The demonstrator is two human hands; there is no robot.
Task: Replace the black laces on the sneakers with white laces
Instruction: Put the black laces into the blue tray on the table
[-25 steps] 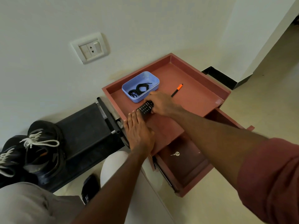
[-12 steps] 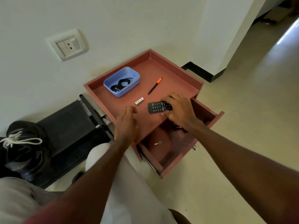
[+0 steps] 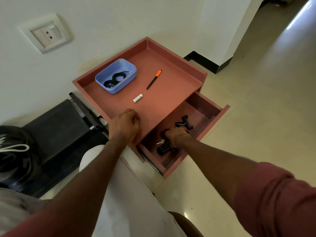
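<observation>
Remote control (image 3: 163, 147) goes in the drawer (image 3: 211, 117)

Our right hand (image 3: 177, 136) grips it; left hand (image 3: 125, 124) (fingers curled, empty) rests at the nightstand's (image 3: 167, 98) front edge.

We record both arms extended forward. Our left hand (image 3: 125, 124) is a loose fist, knuckles up. Our right hand (image 3: 176, 136) reaches lower, fingers curled downward, grip unclear.

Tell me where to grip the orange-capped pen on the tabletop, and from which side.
Pinch the pen across its black barrel near the middle, coming straight down from above. It lies flat on the red tabletop with open space on both long sides, well apart from the blue tray.
</observation>
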